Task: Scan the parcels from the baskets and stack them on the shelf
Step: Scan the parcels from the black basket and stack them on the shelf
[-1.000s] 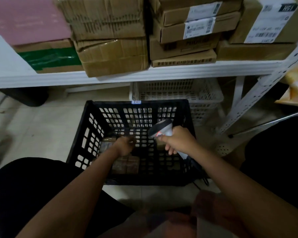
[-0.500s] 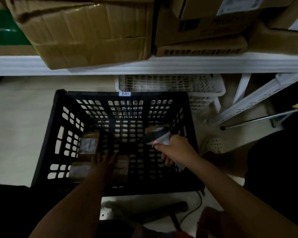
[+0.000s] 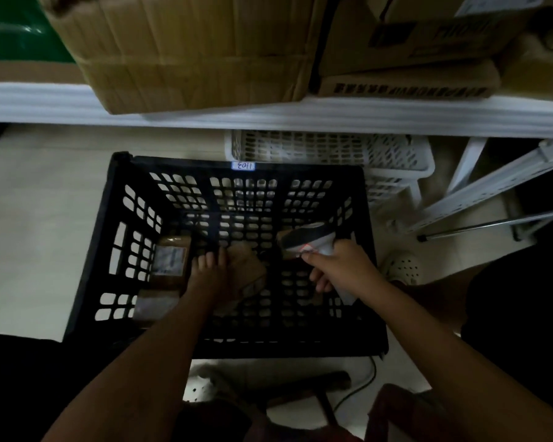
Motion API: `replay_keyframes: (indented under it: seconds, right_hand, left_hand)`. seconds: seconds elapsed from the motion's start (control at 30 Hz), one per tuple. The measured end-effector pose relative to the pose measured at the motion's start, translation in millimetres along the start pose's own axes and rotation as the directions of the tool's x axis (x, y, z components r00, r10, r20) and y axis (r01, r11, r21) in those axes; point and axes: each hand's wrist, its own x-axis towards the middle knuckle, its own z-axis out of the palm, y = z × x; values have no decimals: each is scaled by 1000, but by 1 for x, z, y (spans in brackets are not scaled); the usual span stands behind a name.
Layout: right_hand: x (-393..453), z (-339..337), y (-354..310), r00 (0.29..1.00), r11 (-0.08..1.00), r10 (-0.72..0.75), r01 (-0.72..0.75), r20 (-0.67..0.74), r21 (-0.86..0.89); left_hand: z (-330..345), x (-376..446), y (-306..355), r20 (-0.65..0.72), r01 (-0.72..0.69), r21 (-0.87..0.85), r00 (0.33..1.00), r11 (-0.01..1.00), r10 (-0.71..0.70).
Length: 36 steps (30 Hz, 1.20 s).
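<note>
A black slatted basket (image 3: pixel 109 224) stands on the floor below the white shelf (image 3: pixel 364 114). Inside it my left hand (image 3: pixel 208 272) grips a small brown parcel (image 3: pixel 248 271) at the basket's middle. Two more brown parcels lie at the basket's left: one with a pale label (image 3: pixel 170 261), another (image 3: pixel 155 303) nearer me. My right hand (image 3: pixel 342 269) holds a grey and white barcode scanner (image 3: pixel 310 240) over the basket's right side, its head towards the parcel, a red light on it.
Large cardboard boxes (image 3: pixel 189 49) and flatter ones (image 3: pixel 409 84) fill the shelf. A white basket (image 3: pixel 393 154) sits behind the black one under the shelf. White shelf legs (image 3: pixel 492 189) and a metal rod (image 3: pixel 492 224) stand to the right. A cable (image 3: pixel 361 387) trails on the floor.
The view has tilted down and closer to the basket. My left hand reached deeper into the basket and took hold of the middle parcel. The scanner stayed over the right side.
</note>
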Motion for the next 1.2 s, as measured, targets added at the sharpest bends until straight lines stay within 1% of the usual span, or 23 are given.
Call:
replay_keyframes:
  seconds: [0.1, 0.17, 0.2, 0.23, 0.27, 0.3, 0.37, 0.47, 0.5, 0.53, 0.6, 0.7, 0.73, 0.8, 0.87, 0.93, 1.0, 1.07, 1.2]
  right_hand:
    - [0, -12, -3, 999, 998, 18, -16, -34, 65]
    - [-2, -17, -4, 996, 991, -6, 18, -91, 133]
    - [-4, -19, -5, 992, 984, -23, 44, -124, 171]
    - [-8, -21, -6, 986, 976, -36, 70, -163, 207]
    - [-13, -23, -7, 977, 965, -49, 100, -207, 243]
    - [-18, -26, -8, 966, 952, -65, 135, -248, 275]
    - [-27, -34, -8, 946, 922, -87, 196, -313, 334]
    - [-40, -45, -6, 914, 888, -101, 261, -393, 379]
    - [-45, -46, -5, 907, 878, -105, 277, -408, 390]
    - [-51, -47, -6, 898, 862, -109, 299, -426, 410]
    - [-61, -49, -6, 881, 822, -117, 345, -459, 453]
    - [-74, -52, -3, 862, 782, -131, 394, -490, 483]
    - [-78, -53, -2, 850, 788, -145, 408, -507, 460]
    - [-88, -54, -1, 813, 843, -180, 418, -554, 340]
    - [-98, -55, -3, 781, 856, -222, 443, -584, 266]
    - [-109, -58, -7, 773, 867, -251, 447, -582, 221]
    - [-119, -62, -11, 773, 877, -267, 443, -575, 188]
    - [-125, -67, -13, 756, 850, -291, 485, -586, 204]
    - [-140, -80, -21, 687, 743, -317, 609, -654, 278]
  left_hand:
    - [-41, -8, 11, -3, 43, -241, 999, 970, -45]
    - [-67, -16, 14, 41, 71, -450, 997, 890, -58]
    - [-83, -24, 15, 79, 70, -587, 996, 806, -30]
    - [-95, -33, 14, 122, 72, -740, 992, 669, 29]
    - [-108, -46, 14, 154, 81, -866, 982, 493, 109]
    - [-118, -62, 14, 177, 106, -935, 966, 338, 188]
    - [-131, -91, 17, 184, 148, -979, 940, 141, 288]
    - [-141, -127, 29, 98, 151, -981, 927, -122, 362]
    - [-142, -133, 34, 68, 145, -974, 922, -177, 382]
    - [-145, -142, 39, 43, 136, -969, 915, -208, 400]
    - [-147, -151, 49, 1, 104, -970, 906, -221, 423]
    - [-152, -163, 64, -36, 71, -967, 911, -244, 410]
    - [-155, -169, 69, -47, 57, -969, 912, -239, 407]
    - [-156, -178, 75, -67, 16, -979, 915, -202, 397]
    - [-157, -184, 76, -100, -41, -987, 918, -157, 383]
    - [-161, -189, 75, -135, -99, -989, 911, -111, 390]
    - [-165, -192, 73, -172, -148, -985, 900, -89, 400]
    - [-170, -192, 71, -210, -197, -978, 897, -73, 390]
    - [-184, -195, 72, -282, -273, -959, 906, -72, 315]
